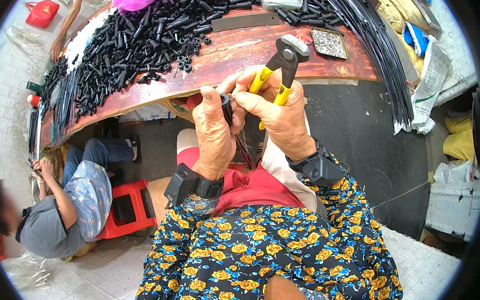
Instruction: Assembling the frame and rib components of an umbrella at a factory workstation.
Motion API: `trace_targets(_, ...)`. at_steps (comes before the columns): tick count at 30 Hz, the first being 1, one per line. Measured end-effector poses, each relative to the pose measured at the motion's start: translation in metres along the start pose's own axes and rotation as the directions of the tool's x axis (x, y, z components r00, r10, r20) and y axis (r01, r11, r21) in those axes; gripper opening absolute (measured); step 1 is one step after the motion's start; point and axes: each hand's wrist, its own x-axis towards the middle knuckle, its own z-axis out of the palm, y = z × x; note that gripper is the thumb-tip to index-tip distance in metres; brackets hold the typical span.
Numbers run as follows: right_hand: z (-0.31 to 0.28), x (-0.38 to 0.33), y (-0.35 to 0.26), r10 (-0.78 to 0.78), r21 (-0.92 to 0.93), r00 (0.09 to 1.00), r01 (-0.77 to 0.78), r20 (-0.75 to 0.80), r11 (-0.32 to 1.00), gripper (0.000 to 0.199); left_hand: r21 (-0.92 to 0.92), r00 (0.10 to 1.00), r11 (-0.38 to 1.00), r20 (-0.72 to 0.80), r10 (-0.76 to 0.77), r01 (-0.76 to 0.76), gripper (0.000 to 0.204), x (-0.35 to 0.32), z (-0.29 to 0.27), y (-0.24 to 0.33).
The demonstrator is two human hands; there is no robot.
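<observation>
My left hand (pixel 212 131) grips a small black tube piece (pixel 226 105) between thumb and fingers, just below the table's edge. My right hand (pixel 282 120) holds yellow-handled end-cutting pliers (pixel 280 70), their grey jaws pointing up over the table. The fingertips of my right hand touch the black piece as well. Thin dark rods (pixel 244 149) hang down from the piece toward my lap. Both wrists wear black bands.
The red-brown wooden table (pixel 234 54) carries a heap of black tube pieces (pixel 145 35), a tray of small metal bits (pixel 329 43), a flat metal bar (pixel 246 21) and long black rods (pixel 376 42). A seated person (pixel 62 210) works at the left by a red stool (pixel 125 206).
</observation>
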Motion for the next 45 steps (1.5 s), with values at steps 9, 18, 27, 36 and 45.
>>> trace_targets(9,-0.005,0.000,0.002,0.010,-0.058,0.999,-0.008,0.035,0.998,0.015,0.018,1.000,1.000,-0.014,0.020,-0.020,0.076,-0.002,-0.001,-0.003)
trace_targets(18,-0.010,0.007,0.012,-0.572,-0.529,0.764,0.631,0.297,0.568,0.019,0.094,1.000,0.995,0.021,0.020,-0.022,0.077,-0.001,0.009,0.006)
trace_targets(27,-0.013,0.013,-0.013,-0.048,-0.275,0.938,0.149,0.343,0.950,0.019,-0.034,0.994,0.995,0.059,-0.094,0.096,0.077,-0.002,-0.013,0.005)
trace_targets(36,-0.043,-0.003,-0.022,0.159,-0.867,0.905,0.310,0.395,0.391,0.023,0.043,0.999,0.999,-0.023,-0.029,0.030,0.081,-0.011,-0.036,0.016)
trace_targets(45,-0.029,-0.003,-0.011,0.293,-0.904,0.856,0.395,0.426,0.162,0.029,0.104,0.996,0.991,-0.053,-0.078,0.083,0.078,-0.016,-0.040,0.013)
